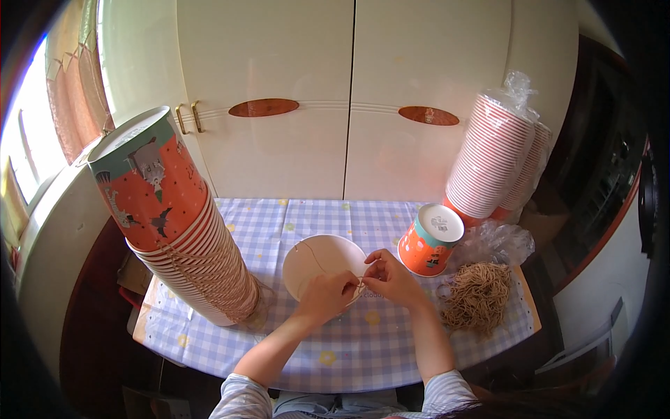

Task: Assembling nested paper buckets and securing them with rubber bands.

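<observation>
A paper bucket (307, 257) stands mouth up in front of me, its white inside showing. One end of a thin tan cord (312, 257) is at the bucket's far left rim and droops inside. At the near right rim, my left hand (326, 296) pinches cord close to the bucket wall. Beside it, my right hand (392, 279) is closed too, thumb and finger pinching cord against the rim. Both hands nearly meet there and hide part of the rim. Exactly how the cord runs between the fingers is too small to make out.
A tall leaning stack of orange buckets (178, 223) with tan cords is at left. At right are an upturned orange bucket (431, 241), a tan cord heap (478, 297), crumpled clear plastic (495, 243) and plastic-wrapped bucket stacks (488, 150). A checked cloth (279, 356) covers the table.
</observation>
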